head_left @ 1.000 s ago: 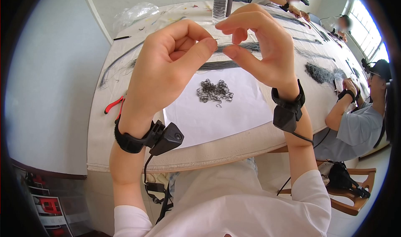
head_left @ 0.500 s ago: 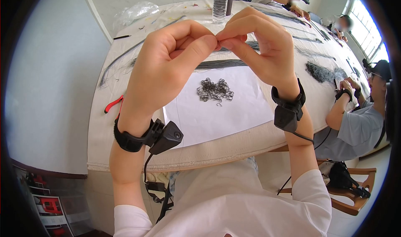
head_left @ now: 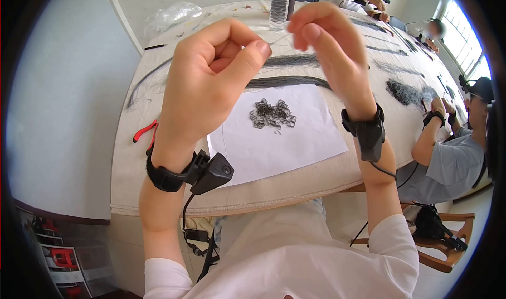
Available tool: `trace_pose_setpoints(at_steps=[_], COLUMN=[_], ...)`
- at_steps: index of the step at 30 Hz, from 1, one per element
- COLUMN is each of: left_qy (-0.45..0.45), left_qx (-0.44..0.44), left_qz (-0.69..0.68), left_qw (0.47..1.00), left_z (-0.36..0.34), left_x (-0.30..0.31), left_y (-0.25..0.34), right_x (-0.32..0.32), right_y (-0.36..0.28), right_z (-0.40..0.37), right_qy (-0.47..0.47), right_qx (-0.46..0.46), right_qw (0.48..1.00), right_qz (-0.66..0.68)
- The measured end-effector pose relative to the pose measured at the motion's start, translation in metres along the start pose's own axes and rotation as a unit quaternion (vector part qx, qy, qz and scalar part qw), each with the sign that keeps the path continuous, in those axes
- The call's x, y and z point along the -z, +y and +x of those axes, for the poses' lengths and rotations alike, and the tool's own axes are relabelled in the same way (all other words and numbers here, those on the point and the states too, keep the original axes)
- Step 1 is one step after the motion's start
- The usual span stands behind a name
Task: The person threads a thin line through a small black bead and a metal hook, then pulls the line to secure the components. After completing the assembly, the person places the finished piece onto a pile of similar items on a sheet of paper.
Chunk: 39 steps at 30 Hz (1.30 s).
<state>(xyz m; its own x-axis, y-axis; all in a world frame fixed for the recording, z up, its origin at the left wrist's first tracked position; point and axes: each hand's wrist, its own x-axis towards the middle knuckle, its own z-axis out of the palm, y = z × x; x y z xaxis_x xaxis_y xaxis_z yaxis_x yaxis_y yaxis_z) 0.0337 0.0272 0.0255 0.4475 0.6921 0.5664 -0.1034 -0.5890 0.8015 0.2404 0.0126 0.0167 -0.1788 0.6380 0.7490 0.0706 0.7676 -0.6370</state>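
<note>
My left hand [head_left: 211, 83] is raised over the table, thumb and index finger pinched together. What sits in the pinch is too small to make out. To its right and apart from it, my right hand [head_left: 334, 56] is blurred by motion, fingers curled in towards the thumb; anything they hold is hidden. A faint thin line seems to show between the two hands. Below them lies a sheet of white paper [head_left: 279, 156] with a pile of small dark metal hooks [head_left: 272, 113]. One loose hook [head_left: 278, 133] rests just under the pile.
Red-handled pliers [head_left: 145, 131] lie left of the paper. Behind it are bundles of dark strands [head_left: 287, 82], a water bottle [head_left: 279, 6], a plastic bag [head_left: 171, 17] and a black pen [head_left: 155, 46]. Co-workers sit around the table, one [head_left: 448, 156] close at the right.
The fingertips of my hands met before; now they are apart. My right hand has moved up and to the right. My left hand has stayed nearly in place, still pinched.
</note>
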Motion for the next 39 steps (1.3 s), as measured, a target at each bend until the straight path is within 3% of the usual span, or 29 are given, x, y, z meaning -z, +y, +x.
trace_pose_setpoints(at_steps=[1, 3, 5, 6, 10, 13, 15, 17, 18, 21, 24, 27, 31, 36, 37, 39], left_qy=[0.019, 0.037, 0.053, 0.053, 0.061, 0.070, 0.076, 0.083, 0.084, 0.085, 0.083, 0.080, 0.074, 0.068, 0.066, 0.056], left_qx=[0.004, -0.008, -0.018, -0.009, 0.000, -0.005, -0.005, -0.005, 0.006, 0.020, 0.025, 0.030, 0.032, 0.035, 0.032, 0.031], left_qz=[-0.016, -0.008, 0.000, -0.005, -0.010, 0.006, 0.019, 0.034, 0.036, 0.042, 0.049, 0.056, 0.061, 0.062, 0.067, 0.069], left_qw=[1.000, 0.999, 0.998, 0.999, 0.998, 0.998, 0.997, 0.996, 0.996, 0.995, 0.995, 0.995, 0.995, 0.995, 0.995, 0.996], left_z=[-0.001, -0.001, -0.002, -0.002, 0.000, 0.003, 0.005, 0.008, 0.009, 0.011, 0.013, 0.014, 0.016, 0.017, 0.017, 0.016], left_x=[0.000, -0.001, -0.001, -0.001, 0.001, 0.006, 0.011, 0.015, 0.017, 0.020, 0.021, 0.023, 0.027, 0.028, 0.028, 0.025], left_y=[0.002, 0.002, 0.002, 0.003, 0.002, -0.001, -0.004, -0.007, -0.009, -0.012, -0.016, -0.022, -0.029, -0.033, -0.033, -0.030], right_x=[-0.006, -0.028, -0.038, -0.049, -0.058, -0.037, -0.015, 0.013, 0.029, 0.078, 0.109, 0.132, 0.161, 0.163, 0.161, 0.160], right_y=[0.007, 0.022, 0.035, 0.020, 0.009, -0.008, -0.011, -0.017, -0.015, -0.011, -0.028, -0.040, -0.041, -0.052, -0.051, -0.050], right_z=[-0.003, -0.012, -0.023, -0.021, -0.022, -0.014, -0.012, -0.007, -0.007, -0.009, -0.007, -0.009, -0.015, -0.019, -0.019, -0.018], right_qy=[0.000, -0.060, -0.206, -0.231, -0.277, -0.287, -0.186, -0.095, -0.097, 0.038, 0.115, 0.063, 0.070, 0.128, 0.129, 0.001], right_qx=[0.001, -0.089, -0.116, -0.157, -0.203, -0.283, -0.155, -0.115, -0.115, -0.003, 0.001, 0.023, 0.053, 0.091, 0.090, 0.063], right_qw=[1.000, 0.982, 0.954, 0.955, 0.930, 0.914, 0.970, 0.988, 0.988, 0.981, 0.965, 0.967, 0.914, 0.862, 0.862, 0.915], right_qz=[0.000, 0.156, 0.182, 0.097, 0.133, 0.049, 0.003, -0.025, -0.024, 0.192, 0.237, 0.248, 0.395, 0.481, 0.481, 0.399])
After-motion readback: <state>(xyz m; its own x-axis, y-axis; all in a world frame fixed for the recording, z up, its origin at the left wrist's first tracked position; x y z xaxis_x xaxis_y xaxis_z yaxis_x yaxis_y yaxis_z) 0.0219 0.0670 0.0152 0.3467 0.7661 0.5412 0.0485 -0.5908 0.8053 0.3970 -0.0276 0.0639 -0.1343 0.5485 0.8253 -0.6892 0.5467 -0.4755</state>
